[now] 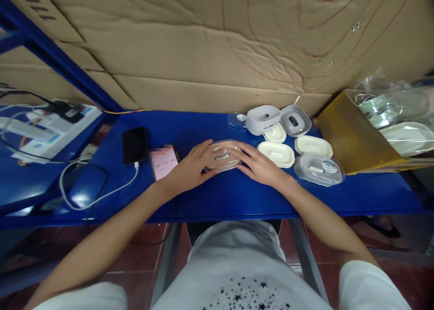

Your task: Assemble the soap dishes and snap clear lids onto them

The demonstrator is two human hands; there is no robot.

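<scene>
A pinkish oval container [222,156] with a clear cover lies on the blue table between both hands. My left hand [193,167] has its fingers around the container's left side. From the right, my right hand [259,164] touches its edge with spread, bent fingers. Cream oval trays [276,153] [313,146] sit just right of my right hand, and a covered grey container [319,169] is beside them. Behind are a grey oval shell [263,118] and another grey shell [295,120], with a smaller cream piece [275,133] by them.
A black phone [135,145] on a white cable and a lit phone [164,162] lie at left. A power strip [54,133] is farther left. An open box [356,133] of wrapped parts stands right; a cardboard wall [203,48] rises behind.
</scene>
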